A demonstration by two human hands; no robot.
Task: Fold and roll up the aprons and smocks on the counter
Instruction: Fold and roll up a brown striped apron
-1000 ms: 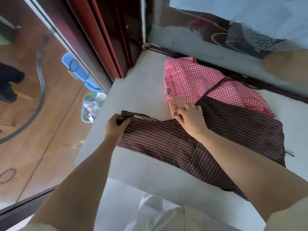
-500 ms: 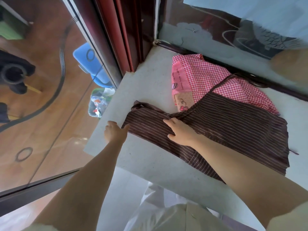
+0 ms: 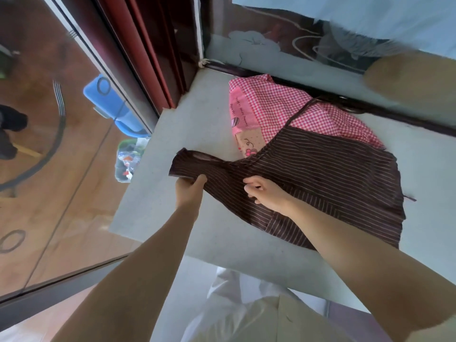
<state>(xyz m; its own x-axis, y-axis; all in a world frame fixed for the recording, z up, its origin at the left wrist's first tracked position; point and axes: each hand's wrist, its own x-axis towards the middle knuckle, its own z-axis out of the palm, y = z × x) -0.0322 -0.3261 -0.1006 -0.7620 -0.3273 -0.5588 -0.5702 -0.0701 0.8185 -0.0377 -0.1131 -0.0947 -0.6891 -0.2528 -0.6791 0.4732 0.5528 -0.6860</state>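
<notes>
A brown striped apron [image 3: 325, 174] lies spread on the pale counter [image 3: 197, 124]. Its narrow left end is lifted a little off the surface. My left hand [image 3: 190, 187] grips that lifted end from below, thumb on the cloth. My right hand [image 3: 265, 192] pinches the front edge of the same apron near its middle. A pink and red checked smock [image 3: 276, 107] lies behind, partly under the brown apron, with a pink label strip on its left side.
The counter ends at a dark red door frame [image 3: 153, 58] on the left and a glass pane [image 3: 296, 40] at the back. Beyond the left glass are a wooden floor, a blue container [image 3: 108, 104] and a clear bag [image 3: 129, 159].
My left hand let go, then took hold of the apron's left end again and lifted it. My right hand slid from the smock's edge toward me along the brown apron.
</notes>
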